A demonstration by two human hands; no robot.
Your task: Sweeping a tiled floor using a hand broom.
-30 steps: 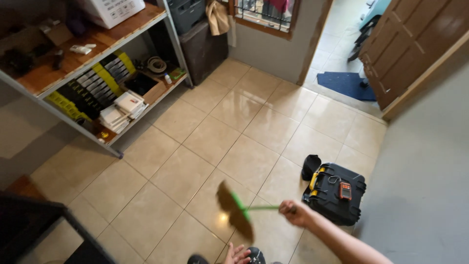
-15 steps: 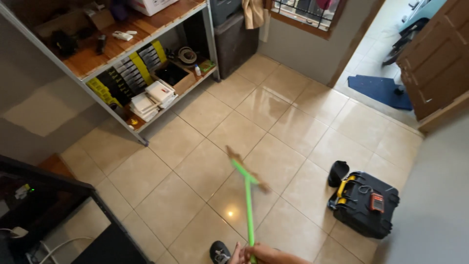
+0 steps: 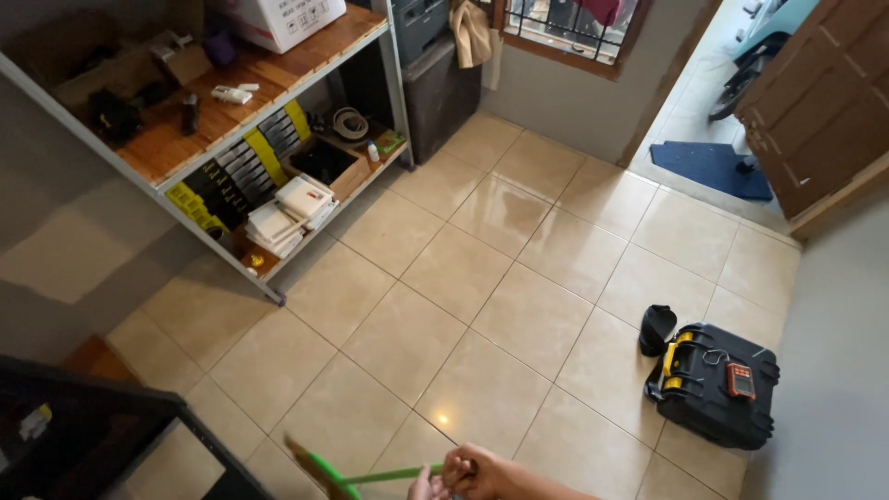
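A broom with a green handle [image 3: 384, 478] and a brownish head [image 3: 306, 458] is low at the bottom edge of the view, its head pointing left over the beige tiled floor [image 3: 463, 278]. My right hand [image 3: 480, 470] is closed around the handle's near end, the forearm coming in from the lower right. Only a small part of my left hand [image 3: 421, 484] shows just left of it, also wrapped on the handle.
A black and yellow tool case [image 3: 718, 384] with a black pouch [image 3: 657, 326] lies on the floor at right. A metal shelf rack [image 3: 231, 120] full of boxes lines the left wall. A dark table edge [image 3: 102, 407] sits lower left. An open doorway with a blue mat [image 3: 711, 167] is at the far right.
The broom head has swung from the middle of the floor leftward and down toward the bottom edge. The view has shifted with it.
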